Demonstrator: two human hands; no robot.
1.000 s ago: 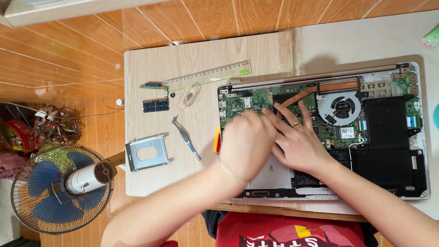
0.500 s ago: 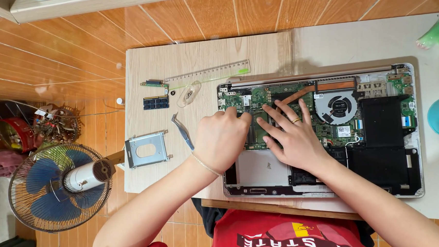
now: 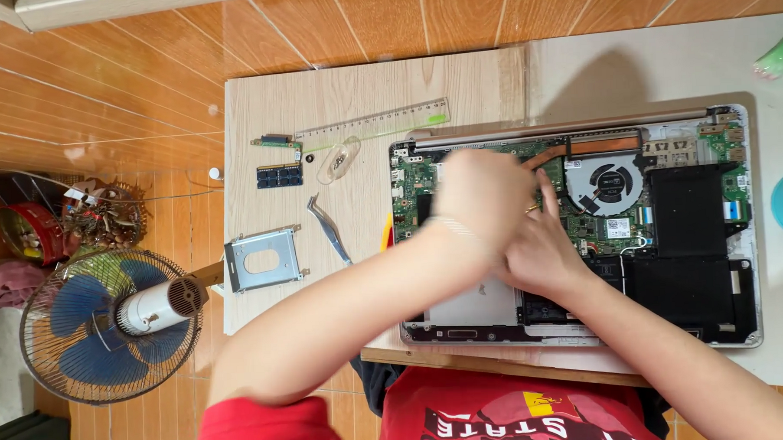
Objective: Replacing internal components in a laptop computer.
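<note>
Left hand point(image 3: 484, 195) sits over the opened laptop point(image 3: 696, 235), blurred, fingers curled in loosely; can't tell if it's pinching anything. It covers the green mainboard point(image 3: 412, 189) just left of the copper heat pipe point(image 3: 597, 143). Right hand point(image 3: 540, 254) is tucked under and beside the left one, touching it, fingers pointing up toward the board, ring on one finger; its grip is hidden by the left hand, so can't tell what it's closed on, if anything.

Laptop lies bottom cover off on the table point(image 3: 664, 63), w/ round fan point(image 3: 614, 184) right of the hands and black battery point(image 3: 688, 262) further right. Pale blank plate area sits below the hands near the front edge.

Laptop's left part rests on a light wood board point(image 3: 353, 100). On that board, well apart from the hands: clear ruler point(image 3: 373, 125) at top, small green connector strip point(image 3: 276, 142), dark memory stick point(image 3: 279, 175), small clear plastic bag point(image 3: 337, 159), metal tweezers point(image 3: 327, 227), silver drive bracket point(image 3: 264, 259) at the board's left edge. Yellow tool tip point(image 3: 386, 235) peeks out just left of the left forearm.

Floor at left: blue fan point(image 3: 109, 325), red tin point(image 3: 27, 233) w/ clutter. Person wears a red shirt point(image 3: 502, 416).
</note>
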